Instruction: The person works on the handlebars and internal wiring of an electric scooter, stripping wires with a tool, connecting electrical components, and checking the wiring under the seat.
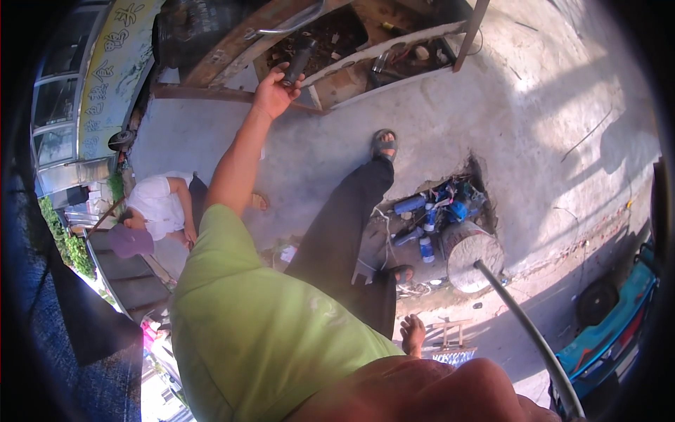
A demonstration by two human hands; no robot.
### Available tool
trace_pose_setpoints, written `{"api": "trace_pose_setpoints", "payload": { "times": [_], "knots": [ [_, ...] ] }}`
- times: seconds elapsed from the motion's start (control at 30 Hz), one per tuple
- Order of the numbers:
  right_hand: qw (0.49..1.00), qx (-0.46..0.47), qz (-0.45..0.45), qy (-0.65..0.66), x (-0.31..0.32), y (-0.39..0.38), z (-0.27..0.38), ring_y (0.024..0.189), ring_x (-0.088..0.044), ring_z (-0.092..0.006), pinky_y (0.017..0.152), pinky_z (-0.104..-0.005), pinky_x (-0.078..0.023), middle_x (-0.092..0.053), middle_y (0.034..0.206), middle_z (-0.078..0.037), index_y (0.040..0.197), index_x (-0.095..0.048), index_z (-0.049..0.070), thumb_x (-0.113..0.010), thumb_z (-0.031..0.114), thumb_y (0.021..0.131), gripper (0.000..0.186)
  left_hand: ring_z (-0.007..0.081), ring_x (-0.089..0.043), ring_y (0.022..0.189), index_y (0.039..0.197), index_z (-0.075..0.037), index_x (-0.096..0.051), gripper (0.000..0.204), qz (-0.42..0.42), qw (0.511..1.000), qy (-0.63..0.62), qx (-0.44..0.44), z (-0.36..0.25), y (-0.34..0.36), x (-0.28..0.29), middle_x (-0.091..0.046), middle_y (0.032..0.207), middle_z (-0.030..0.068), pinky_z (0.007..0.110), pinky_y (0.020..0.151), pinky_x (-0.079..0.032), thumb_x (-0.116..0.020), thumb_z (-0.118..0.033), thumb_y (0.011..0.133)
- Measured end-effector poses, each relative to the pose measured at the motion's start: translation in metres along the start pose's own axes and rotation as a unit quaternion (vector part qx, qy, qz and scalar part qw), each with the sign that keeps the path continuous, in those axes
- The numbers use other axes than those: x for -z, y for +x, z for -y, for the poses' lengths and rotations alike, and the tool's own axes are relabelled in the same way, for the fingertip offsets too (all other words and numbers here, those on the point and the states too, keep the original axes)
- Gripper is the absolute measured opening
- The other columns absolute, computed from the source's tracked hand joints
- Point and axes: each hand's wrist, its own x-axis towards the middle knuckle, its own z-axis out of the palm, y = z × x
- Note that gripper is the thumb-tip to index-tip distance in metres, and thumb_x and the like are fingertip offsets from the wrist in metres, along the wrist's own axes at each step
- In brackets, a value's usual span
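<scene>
My left hand (276,93) reaches out at the far end of a stretched arm, its fingers closed round a short black cylinder (301,60). What kind of thing the cylinder is, I cannot make out. It is held over the edge of a rusty metal bench (232,62), whose dark tray (337,35) contains small loose pieces. My right hand (413,334) hangs low beside my leg, away from the bench. Its fingers are loosely bent, and I see nothing in them.
A pit in the concrete holds blue and white bottles (427,247) and other litter. Beside it a round concrete base (475,257) carries a metal pole (531,330). At left sits a person in a purple cap (131,241). A turquoise vehicle (612,330) stands at lower right.
</scene>
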Motion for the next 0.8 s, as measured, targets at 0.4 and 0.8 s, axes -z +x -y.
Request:
{"api": "trace_pose_setpoints", "payload": {
  "times": [0.4, 0.8],
  "knots": [
    [1.000, 0.015, 0.006, 0.003, 0.007, 0.003, -0.005, 0.087, -0.065, -0.0197, 0.068, -0.0310, -0.049, -0.068, 0.113, -0.010, 0.130, -0.059, 0.008, -0.064, 0.032, 0.099, 0.039, 0.0170, -0.070, 0.074, 0.141, -0.019, -0.058, 0.042, -0.098, 0.933, 0.347, -0.014, -0.007, 0.026, -0.008, -0.066, 0.096, 0.0055, 0.029, 0.052, -0.050, -0.060, -0.020, 0.099],
    [1.000, 0.009, -0.001, -0.011, 0.008, -0.002, -0.013, 0.089, -0.067, -0.0213, 0.069, -0.0316, -0.050, -0.068, 0.120, -0.010, 0.133, -0.058, 0.009, -0.063, 0.034, 0.099, 0.043, 0.0160, -0.070, 0.074, 0.130, -0.009, -0.065, 0.038, -0.184, 0.676, 0.654, -0.286, 0.020, 0.005, 0.005, -0.071, 0.110, 0.0071, 0.029, 0.065, -0.054, -0.070, -0.019, 0.094]
  ]
}}
